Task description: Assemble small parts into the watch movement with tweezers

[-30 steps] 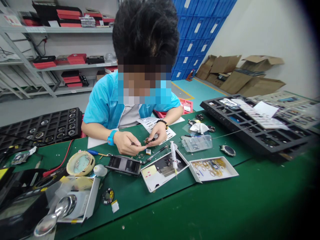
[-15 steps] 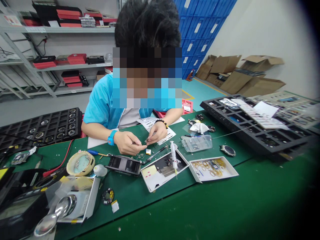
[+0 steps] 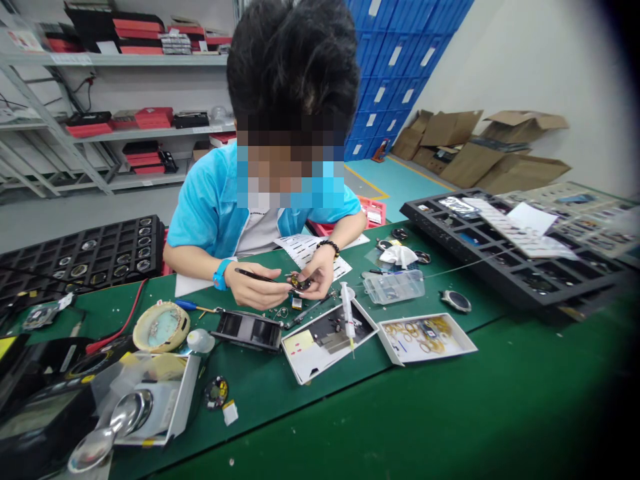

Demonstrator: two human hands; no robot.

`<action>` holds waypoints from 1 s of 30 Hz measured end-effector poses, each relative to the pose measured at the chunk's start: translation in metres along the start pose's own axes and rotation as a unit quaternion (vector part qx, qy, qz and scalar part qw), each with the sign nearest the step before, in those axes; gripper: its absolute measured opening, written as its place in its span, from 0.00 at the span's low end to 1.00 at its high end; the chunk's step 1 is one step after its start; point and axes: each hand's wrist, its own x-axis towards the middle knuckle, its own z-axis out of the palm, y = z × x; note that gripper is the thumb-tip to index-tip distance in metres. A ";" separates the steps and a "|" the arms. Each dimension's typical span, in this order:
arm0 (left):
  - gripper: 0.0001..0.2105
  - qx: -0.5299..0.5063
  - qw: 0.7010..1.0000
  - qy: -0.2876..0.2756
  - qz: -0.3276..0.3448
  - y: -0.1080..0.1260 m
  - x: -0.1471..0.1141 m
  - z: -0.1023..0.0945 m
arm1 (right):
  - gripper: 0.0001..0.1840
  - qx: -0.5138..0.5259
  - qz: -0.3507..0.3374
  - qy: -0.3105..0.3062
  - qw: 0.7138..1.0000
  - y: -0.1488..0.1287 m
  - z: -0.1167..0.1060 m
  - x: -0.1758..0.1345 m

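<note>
Neither my left hand nor my right hand is in view. Across the green bench (image 3: 260, 413) a co-worker sits facing me, head bent down. The hand with the blue wristband (image 3: 255, 290) holds a slim dark tool (image 3: 255, 275), its exact kind unclear. In the other hand, below a beaded bracelet (image 3: 329, 248), is a small round device part (image 3: 300, 283) with yellow and dark areas. Under these hands lie a small battery-like piece (image 3: 297, 303) and tiny loose parts. Nearer to me, a syringe (image 3: 349, 317) rests across a white box lid (image 3: 300, 373) containing small dark parts.
A second white lid (image 3: 467, 348) holds yellowish rings. Left of centre stand a black tape dispenser (image 3: 250, 329) and a round cream dish (image 3: 140, 333). A black compartment tray (image 3: 480, 267) is at right; another black tray (image 3: 30, 270) lies at left. Shelves (image 3: 150, 60) stand behind.
The co-worker's hands have shifted slightly; the round part and the slim dark tool now show clearly in them. The co-worker's head has tipped a little lower. My hands stay out of view.
</note>
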 end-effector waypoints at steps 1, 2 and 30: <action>0.25 -0.022 1.000 -0.002 -0.021 0.003 0.001 0.005 | 0.19 0.003 0.000 -0.001 1.000 0.001 0.000 0.000; 0.23 -0.036 0.999 -0.003 -0.036 0.005 0.002 0.010 | 0.18 0.005 -0.007 0.003 1.000 0.001 -0.001 0.000; 0.19 0.909 -0.247 -0.001 0.335 0.015 0.008 0.007 | 0.24 0.127 0.232 -0.123 0.957 -0.014 -0.016 0.000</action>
